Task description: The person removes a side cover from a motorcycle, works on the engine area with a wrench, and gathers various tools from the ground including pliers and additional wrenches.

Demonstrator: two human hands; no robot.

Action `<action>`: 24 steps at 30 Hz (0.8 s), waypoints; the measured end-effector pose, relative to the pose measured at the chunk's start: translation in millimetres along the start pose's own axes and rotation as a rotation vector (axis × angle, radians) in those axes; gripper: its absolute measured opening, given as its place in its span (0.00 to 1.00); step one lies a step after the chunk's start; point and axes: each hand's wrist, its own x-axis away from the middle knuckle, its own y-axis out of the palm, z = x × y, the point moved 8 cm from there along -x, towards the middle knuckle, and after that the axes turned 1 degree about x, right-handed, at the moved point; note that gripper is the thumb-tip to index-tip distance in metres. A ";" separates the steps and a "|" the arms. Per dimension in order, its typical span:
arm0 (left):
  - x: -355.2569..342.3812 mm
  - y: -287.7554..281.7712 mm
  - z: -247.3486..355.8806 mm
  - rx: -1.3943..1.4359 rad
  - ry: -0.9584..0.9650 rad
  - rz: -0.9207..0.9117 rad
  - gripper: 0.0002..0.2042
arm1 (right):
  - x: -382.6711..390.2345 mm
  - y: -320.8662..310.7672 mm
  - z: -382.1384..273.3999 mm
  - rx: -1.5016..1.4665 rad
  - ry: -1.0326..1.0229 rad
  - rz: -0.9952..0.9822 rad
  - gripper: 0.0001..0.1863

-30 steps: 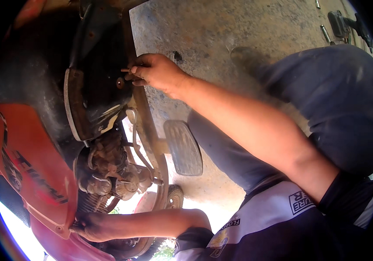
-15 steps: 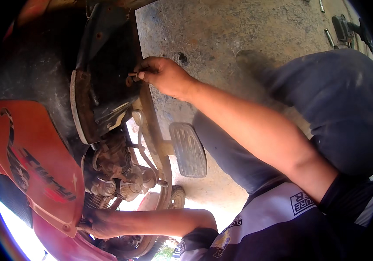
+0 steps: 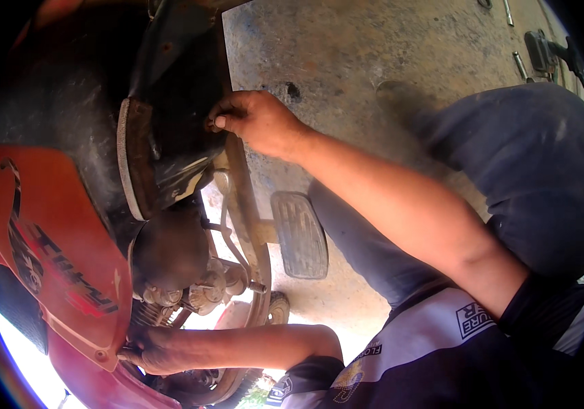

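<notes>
My right hand (image 3: 263, 121) is closed in a pinch at the edge of a black plastic panel (image 3: 186, 136). Between thumb and forefinger sits a small rusty bolt (image 3: 211, 125), mostly covered by the fingertips and up against the panel. Lower down, my left hand (image 3: 152, 351) is closed at the bottom corner of a red side panel (image 3: 81, 252), beside a screw hole. Its thumb and finger touch the panel's edge; the other fingers are in shadow. Both panels belong to a three-wheeler or motorcycle-like vehicle.
Below the black panel the dirty engine (image 3: 203, 293) shows, partly blurred. A ribbed foot pedal (image 3: 300, 235) sticks out from the rusty frame (image 3: 243, 198). On the concrete floor (image 3: 346, 48) at far right lie a power tool (image 3: 556, 54) and a socket piece (image 3: 520, 66).
My right hand has pushed the bolt closer in against the black panel, so less of it shows. The left hand stays at the red panel's corner. The view has shifted slightly.
</notes>
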 end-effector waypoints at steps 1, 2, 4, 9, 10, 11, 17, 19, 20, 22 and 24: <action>14.5 8.2 2.6 -0.056 0.008 0.021 0.15 | -1.9 0.9 -1.1 0.079 -0.018 -0.008 0.08; 31.8 18.3 7.5 -0.113 0.019 0.044 0.15 | -1.2 3.8 4.2 -0.025 0.049 -0.017 0.07; 66.1 37.9 5.8 -0.217 0.021 0.089 0.15 | 0.7 -2.5 15.0 -0.218 0.178 -0.017 0.07; 46.8 25.4 9.5 -0.171 0.007 0.092 0.14 | 2.7 5.5 7.2 -0.341 0.201 -0.098 0.08; 48.0 27.3 11.3 -0.149 0.026 0.082 0.12 | 7.7 7.9 10.6 -0.418 0.243 -0.059 0.08; 48.6 29.5 13.3 -0.129 0.045 0.071 0.10 | 13.3 12.0 14.5 -0.495 0.286 -0.020 0.08; 24.6 13.2 -3.2 0.057 -0.073 -0.050 0.13 | -2.0 17.1 11.5 -0.370 0.238 -0.107 0.10; 27.1 13.9 -1.9 0.056 -0.107 -0.094 0.12 | 0.6 5.1 16.9 -0.108 0.239 -0.032 0.12; 36.4 20.4 -1.6 0.061 -0.158 -0.122 0.11 | -1.0 -5.0 19.1 0.031 0.227 0.016 0.14; 53.1 26.7 3.7 0.057 -0.167 -0.010 0.09 | -4.4 0.4 19.0 0.022 0.165 0.077 0.14; 49.8 17.1 2.3 0.086 -0.166 -0.119 0.09 | -1.3 16.4 10.6 0.029 0.091 0.078 0.12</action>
